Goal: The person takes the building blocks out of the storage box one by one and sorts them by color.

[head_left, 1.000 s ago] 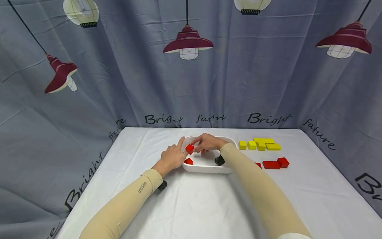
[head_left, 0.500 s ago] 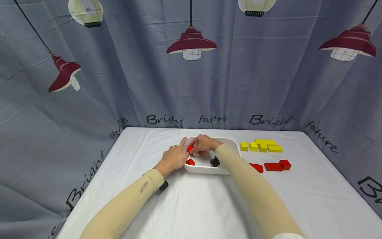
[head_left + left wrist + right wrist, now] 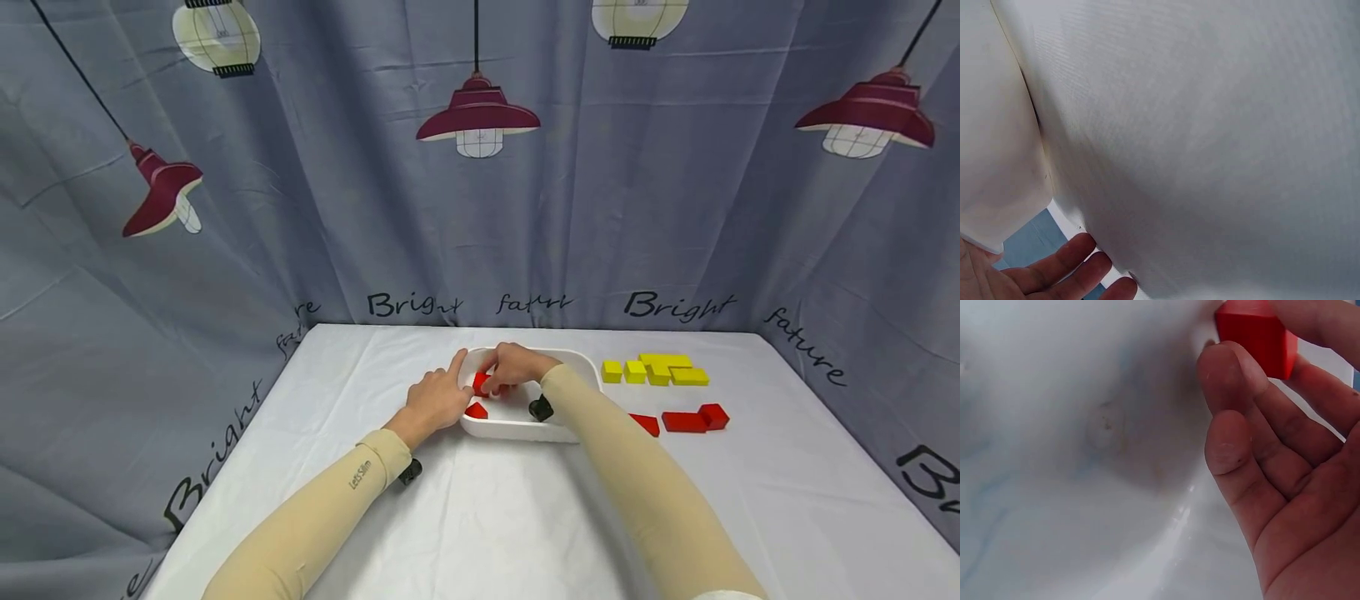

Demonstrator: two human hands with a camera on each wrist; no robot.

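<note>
The white tray (image 3: 517,431) stands in the middle of the table. My left hand (image 3: 438,398) holds its left end, thumb at the rim and index finger stretched along it. Three fingers (image 3: 1079,250) of that hand show outside the tray in the left wrist view. Inside the tray's left end my right hand (image 3: 516,364) pinches a red cube-like block (image 3: 1254,334) between thumb and fingers. From the head, the same block (image 3: 480,382) is partly covered by the fingertips. A red pointed block (image 3: 476,411) lies near the front left corner of the tray.
Right of the tray sit several yellow blocks (image 3: 658,375) in a group. Nearer are a red flat block (image 3: 683,422), a red cube (image 3: 714,416) and another red piece (image 3: 646,423), partly behind the right sleeve. A printed grey curtain (image 3: 480,233) hangs behind the table.
My right hand has shifted left inside the tray, and its fingers have closed on the red block. The left hand has stayed at the tray's left end.
</note>
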